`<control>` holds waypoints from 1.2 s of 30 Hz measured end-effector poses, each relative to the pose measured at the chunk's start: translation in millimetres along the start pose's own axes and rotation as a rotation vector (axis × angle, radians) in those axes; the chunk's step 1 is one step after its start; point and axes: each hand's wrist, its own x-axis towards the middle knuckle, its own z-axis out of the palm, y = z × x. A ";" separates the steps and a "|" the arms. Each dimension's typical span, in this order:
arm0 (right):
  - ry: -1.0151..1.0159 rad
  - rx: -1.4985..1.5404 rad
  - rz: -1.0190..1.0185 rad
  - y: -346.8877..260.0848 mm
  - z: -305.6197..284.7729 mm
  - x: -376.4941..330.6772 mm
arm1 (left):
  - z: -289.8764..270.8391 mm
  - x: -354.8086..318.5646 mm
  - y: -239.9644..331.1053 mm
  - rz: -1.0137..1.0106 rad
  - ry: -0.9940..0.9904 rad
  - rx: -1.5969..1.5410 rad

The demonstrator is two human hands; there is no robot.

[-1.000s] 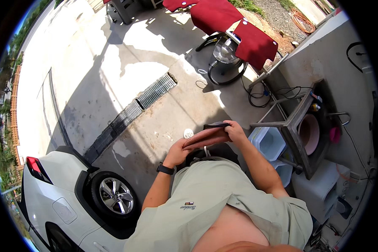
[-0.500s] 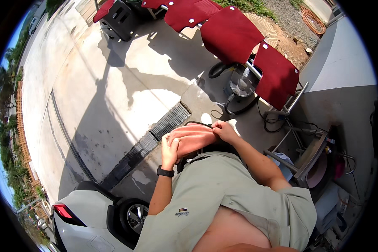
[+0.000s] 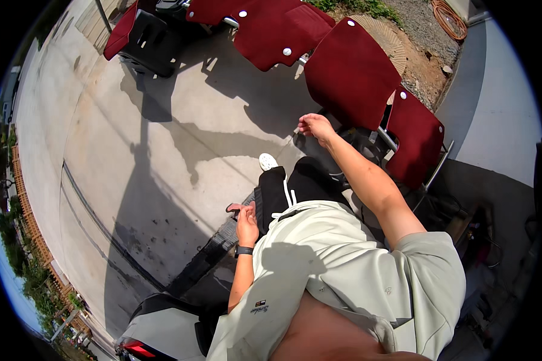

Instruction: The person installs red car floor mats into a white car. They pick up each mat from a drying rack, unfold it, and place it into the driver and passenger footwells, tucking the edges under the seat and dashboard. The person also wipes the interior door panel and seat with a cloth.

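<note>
My left hand [image 3: 247, 226], with a black watch at the wrist, is closed on a folded pinkish-red cloth [image 3: 239, 208] with a dark edge. Most of the cloth is hidden behind the hand and my leg. Out ahead, my right arm is stretched, and its hand [image 3: 315, 126] has loosely curled fingers with nothing visible in them. It appears just left of a large dark red mat [image 3: 352, 75], apart from it in the picture. More red mats, a narrower one [image 3: 414, 138] and a notched one [image 3: 277, 36], lie on metal-framed supports.
A vacuum cleaner [image 3: 364, 141] is partly hidden behind my right forearm. A dark grey plastic piece [image 3: 146, 42] stands far left. A drain grate [image 3: 208, 256] crosses the concrete near a white car [image 3: 162, 328]. On the right rises a wall [image 3: 500, 102]; clutter sits in its shade.
My right hand has let go of the cloth and reached forward toward the mats. The left hand has kept the cloth and lowered it beside my leg. My body has stepped forward.
</note>
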 end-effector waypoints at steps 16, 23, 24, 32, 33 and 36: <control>0.434 0.226 0.304 -37.0 -37.1 370.6 | -13.9 90.1 69.7 -0.189 -0.130 0.151; 0.594 0.057 0.348 -33.2 -36.0 368.1 | -10.6 130.7 98.9 -0.746 -0.278 -0.082; 0.637 0.095 0.377 -21.1 -48.9 372.7 | -9.3 144.6 111.2 -0.668 -0.317 -0.025; 0.409 0.175 0.481 -46.7 -44.2 359.9 | -11.3 207.7 182.1 -1.080 -0.209 -0.500; 0.383 0.177 0.456 -41.9 -46.7 359.2 | -11.6 208.0 182.1 -1.044 -0.219 -0.511; 0.343 0.173 0.439 -35.5 -47.8 355.8 | -9.2 209.4 189.5 -1.031 -0.193 -0.562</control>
